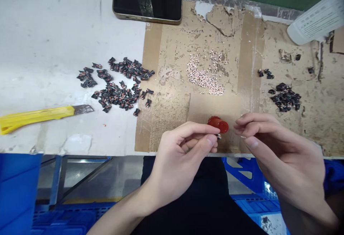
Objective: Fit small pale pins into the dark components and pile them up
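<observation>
The left hand [182, 149] pinches a small black part [219, 137] between thumb and forefinger, a red spool-shaped piece [218, 124] just beyond; the right hand [285, 152] appears to pinch a tiny coppery sliver [243, 137] opposite, so light, steady grips would suit

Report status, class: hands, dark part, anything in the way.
Left hand pinching dark part. Right hand apart, pinching tiny pale piece. Red plastic piece close by, possibly in the way.
</observation>
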`<state>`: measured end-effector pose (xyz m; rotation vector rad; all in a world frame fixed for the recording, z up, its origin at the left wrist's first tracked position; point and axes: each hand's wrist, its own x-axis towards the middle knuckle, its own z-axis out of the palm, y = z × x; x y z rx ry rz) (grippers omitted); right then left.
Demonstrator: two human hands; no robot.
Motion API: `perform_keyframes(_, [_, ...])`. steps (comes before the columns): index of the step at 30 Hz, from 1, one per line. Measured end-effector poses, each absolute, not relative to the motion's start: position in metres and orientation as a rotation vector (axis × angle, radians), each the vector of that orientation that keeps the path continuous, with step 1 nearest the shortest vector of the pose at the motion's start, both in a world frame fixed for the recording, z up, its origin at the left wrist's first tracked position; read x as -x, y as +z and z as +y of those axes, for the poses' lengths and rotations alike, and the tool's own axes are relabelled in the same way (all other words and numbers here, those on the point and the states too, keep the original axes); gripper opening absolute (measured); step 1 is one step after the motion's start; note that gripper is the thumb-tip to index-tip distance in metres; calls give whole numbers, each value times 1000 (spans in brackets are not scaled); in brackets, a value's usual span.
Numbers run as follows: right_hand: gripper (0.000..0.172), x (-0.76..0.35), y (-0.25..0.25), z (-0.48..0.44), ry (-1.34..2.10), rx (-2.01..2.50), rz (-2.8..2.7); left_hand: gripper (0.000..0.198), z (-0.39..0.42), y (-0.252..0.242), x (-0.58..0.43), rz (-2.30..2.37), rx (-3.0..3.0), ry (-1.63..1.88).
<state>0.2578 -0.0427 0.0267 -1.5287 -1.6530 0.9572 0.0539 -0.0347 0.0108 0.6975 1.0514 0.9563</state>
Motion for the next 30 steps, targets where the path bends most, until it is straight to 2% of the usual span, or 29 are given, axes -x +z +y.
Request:
perform_keyframes(5, [14,-252,36,-41,1222,1415,-1544,15,-30,15,-57,897,-528,894])
perform_keyframes(20, [14,-247,36,-42,1189,1372,-1528,15,-30,20,-58,856,-403,845])
perform_keyframes(27, [11,-254,38,-33,1477,1319,-1349,14,-26,32,-56,898,-359,766])
perform_keyframes(30, [11,-255,40,-32,1440,1325,-1395,11,-25,33,-55,864,-344,759])
